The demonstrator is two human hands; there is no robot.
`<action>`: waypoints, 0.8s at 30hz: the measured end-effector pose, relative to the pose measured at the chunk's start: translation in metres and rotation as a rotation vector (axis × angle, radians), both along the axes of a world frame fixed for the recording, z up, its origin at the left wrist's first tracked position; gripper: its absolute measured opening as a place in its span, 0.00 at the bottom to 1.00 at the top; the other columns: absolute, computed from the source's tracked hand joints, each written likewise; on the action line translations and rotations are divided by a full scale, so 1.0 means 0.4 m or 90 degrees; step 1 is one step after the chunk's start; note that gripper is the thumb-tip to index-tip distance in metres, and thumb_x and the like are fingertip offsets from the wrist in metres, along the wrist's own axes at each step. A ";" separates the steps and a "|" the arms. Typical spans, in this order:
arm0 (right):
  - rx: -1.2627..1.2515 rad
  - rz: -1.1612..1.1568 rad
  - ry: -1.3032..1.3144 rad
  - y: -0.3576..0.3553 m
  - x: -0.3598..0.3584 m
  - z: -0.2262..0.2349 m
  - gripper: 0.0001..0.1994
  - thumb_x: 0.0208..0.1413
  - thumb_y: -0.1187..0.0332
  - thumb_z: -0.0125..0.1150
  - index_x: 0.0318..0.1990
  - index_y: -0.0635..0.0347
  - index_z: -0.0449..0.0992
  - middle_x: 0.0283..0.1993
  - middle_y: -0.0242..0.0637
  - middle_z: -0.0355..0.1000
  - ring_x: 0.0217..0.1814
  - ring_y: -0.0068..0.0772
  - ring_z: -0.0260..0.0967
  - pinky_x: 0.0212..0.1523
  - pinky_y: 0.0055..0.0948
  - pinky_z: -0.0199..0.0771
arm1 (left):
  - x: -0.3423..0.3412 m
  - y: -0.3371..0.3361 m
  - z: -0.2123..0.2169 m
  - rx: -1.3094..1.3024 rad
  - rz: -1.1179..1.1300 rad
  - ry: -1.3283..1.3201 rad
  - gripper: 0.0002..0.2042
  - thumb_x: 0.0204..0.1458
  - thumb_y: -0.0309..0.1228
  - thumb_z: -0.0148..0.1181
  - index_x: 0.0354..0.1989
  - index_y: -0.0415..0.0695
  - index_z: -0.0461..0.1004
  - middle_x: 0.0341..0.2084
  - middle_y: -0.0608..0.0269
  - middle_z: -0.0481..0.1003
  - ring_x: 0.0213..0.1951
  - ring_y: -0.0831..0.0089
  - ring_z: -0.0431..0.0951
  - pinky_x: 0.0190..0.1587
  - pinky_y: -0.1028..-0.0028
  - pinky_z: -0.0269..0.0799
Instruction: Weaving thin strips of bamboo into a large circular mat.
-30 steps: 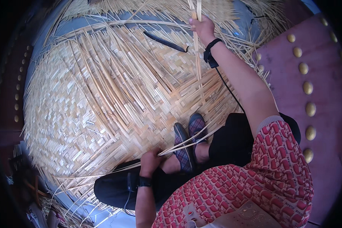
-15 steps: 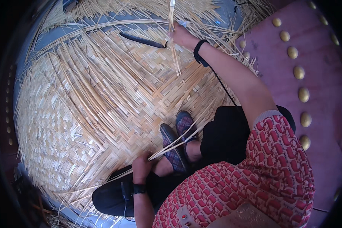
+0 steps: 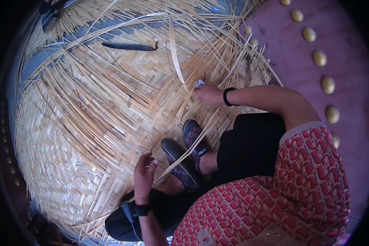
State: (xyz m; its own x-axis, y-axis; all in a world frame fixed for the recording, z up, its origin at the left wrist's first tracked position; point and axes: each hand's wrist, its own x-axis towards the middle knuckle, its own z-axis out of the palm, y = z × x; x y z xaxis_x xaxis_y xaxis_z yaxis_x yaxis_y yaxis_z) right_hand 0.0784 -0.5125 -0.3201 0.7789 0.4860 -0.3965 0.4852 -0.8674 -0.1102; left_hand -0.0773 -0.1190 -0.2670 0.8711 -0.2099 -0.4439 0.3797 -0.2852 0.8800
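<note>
A large woven bamboo mat (image 3: 65,164) spreads under my feet, with loose pale strips lying over it. My right hand (image 3: 210,94) is closed near the mat's middle, its fingers pinching the lower part of a long bamboo strip (image 3: 175,57). That strip rises and curves away toward the far side. Something white (image 3: 199,83) is wrapped on a finger of this hand. At the near side, my left hand (image 3: 145,174) is raised with its fingers apart and holds nothing. Just beside it, thin strips (image 3: 184,157) run slantwise across my shoes and under the hand.
A dark, curved blade-like tool (image 3: 129,46) lies on the far part of the mat. My plaid shoes (image 3: 184,171) rest on the weave. At right stands a reddish panel (image 3: 291,61) with round brass studs. Another person's dark shoe (image 3: 49,20) shows at far left.
My right hand has come nearer from the far edge, down along the strip. My left hand has let go of the thin strips, lifted and spread its fingers.
</note>
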 end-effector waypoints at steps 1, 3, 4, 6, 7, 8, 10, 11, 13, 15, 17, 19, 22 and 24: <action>0.059 -0.086 0.065 0.014 -0.001 0.017 0.10 0.59 0.62 0.53 0.38 0.58 0.75 0.35 0.43 0.75 0.42 0.50 0.73 0.46 0.43 0.70 | 0.020 -0.011 0.003 0.012 0.009 -0.027 0.14 0.59 0.31 0.59 0.50 0.38 0.72 0.39 0.55 0.78 0.43 0.69 0.77 0.48 0.72 0.72; 0.119 -0.173 0.122 0.041 -0.012 0.037 0.12 0.60 0.59 0.54 0.38 0.58 0.75 0.37 0.44 0.75 0.42 0.50 0.73 0.47 0.43 0.70 | 0.038 -0.039 -0.014 -0.005 0.033 -0.016 0.13 0.59 0.30 0.59 0.50 0.38 0.72 0.39 0.56 0.78 0.43 0.70 0.77 0.48 0.72 0.72; 0.173 -0.256 0.164 0.048 -0.021 0.038 0.14 0.60 0.57 0.55 0.41 0.58 0.76 0.37 0.43 0.76 0.43 0.46 0.73 0.47 0.40 0.70 | 0.051 -0.060 -0.012 -0.027 0.058 0.003 0.13 0.59 0.30 0.58 0.49 0.38 0.73 0.39 0.57 0.78 0.42 0.71 0.77 0.48 0.73 0.72; 0.230 -0.338 0.206 0.050 -0.017 0.050 0.16 0.60 0.54 0.57 0.44 0.58 0.77 0.38 0.42 0.77 0.43 0.42 0.74 0.47 0.38 0.70 | 0.079 -0.108 -0.011 -0.041 0.055 -0.002 0.11 0.59 0.28 0.57 0.48 0.37 0.74 0.38 0.59 0.78 0.42 0.73 0.77 0.47 0.74 0.71; 0.266 -0.356 0.313 0.054 -0.012 0.060 0.18 0.59 0.53 0.59 0.48 0.58 0.76 0.40 0.40 0.77 0.44 0.37 0.73 0.49 0.35 0.70 | 0.092 -0.133 -0.021 -0.094 0.065 -0.011 0.10 0.59 0.27 0.57 0.47 0.38 0.74 0.37 0.59 0.78 0.42 0.73 0.77 0.47 0.75 0.71; 0.300 -0.372 0.421 0.059 -0.009 0.069 0.21 0.59 0.52 0.60 0.51 0.58 0.76 0.43 0.39 0.77 0.46 0.31 0.72 0.50 0.32 0.69 | 0.106 -0.157 -0.028 -0.147 0.074 -0.019 0.10 0.59 0.26 0.57 0.47 0.38 0.75 0.37 0.60 0.79 0.41 0.74 0.77 0.46 0.75 0.71; 0.329 -0.430 0.416 0.061 -0.030 0.061 0.23 0.58 0.52 0.61 0.54 0.58 0.74 0.44 0.37 0.76 0.47 0.29 0.71 0.51 0.30 0.68 | 0.144 -0.229 -0.012 -0.115 0.021 -0.083 0.09 0.58 0.25 0.58 0.46 0.40 0.75 0.34 0.67 0.77 0.38 0.80 0.75 0.43 0.79 0.70; 0.358 -0.491 0.415 0.067 -0.051 0.054 0.25 0.58 0.52 0.61 0.57 0.59 0.72 0.46 0.34 0.75 0.48 0.27 0.70 0.52 0.28 0.67 | 0.157 -0.258 -0.015 -0.136 -0.012 -0.117 0.08 0.58 0.25 0.57 0.45 0.39 0.75 0.37 0.63 0.77 0.40 0.79 0.76 0.44 0.78 0.71; 0.436 -0.543 0.454 0.086 -0.056 0.064 0.25 0.58 0.54 0.62 0.58 0.59 0.71 0.47 0.33 0.75 0.49 0.26 0.70 0.53 0.28 0.67 | 0.185 -0.302 -0.050 -0.110 -0.082 -0.193 0.09 0.59 0.25 0.57 0.47 0.38 0.74 0.40 0.59 0.77 0.41 0.73 0.77 0.45 0.76 0.72; 0.516 -0.597 0.527 0.070 -0.057 0.069 0.24 0.58 0.58 0.63 0.59 0.59 0.69 0.49 0.31 0.74 0.50 0.25 0.70 0.54 0.28 0.68 | 0.204 -0.350 -0.078 -0.093 -0.165 -0.260 0.11 0.59 0.26 0.56 0.48 0.38 0.73 0.42 0.55 0.76 0.43 0.66 0.78 0.47 0.73 0.72; 0.520 -0.594 0.542 0.060 -0.063 0.071 0.23 0.59 0.60 0.63 0.58 0.60 0.69 0.50 0.31 0.74 0.51 0.24 0.70 0.55 0.28 0.68 | 0.212 -0.376 -0.089 -0.080 -0.188 -0.336 0.14 0.55 0.26 0.57 0.51 0.40 0.71 0.46 0.45 0.74 0.47 0.43 0.74 0.51 0.58 0.70; 0.523 -0.590 0.554 0.056 -0.067 0.074 0.23 0.59 0.61 0.63 0.58 0.60 0.69 0.50 0.32 0.74 0.52 0.23 0.70 0.56 0.27 0.68 | 0.213 -0.378 -0.124 -0.031 -0.205 -0.375 0.15 0.56 0.27 0.56 0.52 0.40 0.69 0.49 0.43 0.73 0.50 0.43 0.72 0.54 0.57 0.68; 0.527 -0.605 0.562 0.041 -0.108 0.088 0.21 0.61 0.62 0.60 0.59 0.62 0.67 0.53 0.34 0.73 0.55 0.24 0.69 0.57 0.26 0.68 | 0.205 -0.379 -0.146 -0.007 -0.215 -0.383 0.16 0.58 0.31 0.55 0.54 0.40 0.68 0.53 0.42 0.70 0.56 0.43 0.69 0.58 0.57 0.65; 0.671 -0.650 0.557 0.018 -0.150 0.146 0.20 0.63 0.65 0.58 0.59 0.63 0.67 0.52 0.35 0.73 0.56 0.25 0.69 0.59 0.27 0.67 | 0.202 -0.384 -0.151 -0.031 -0.206 -0.353 0.16 0.59 0.33 0.54 0.53 0.39 0.68 0.55 0.41 0.69 0.58 0.44 0.68 0.60 0.58 0.64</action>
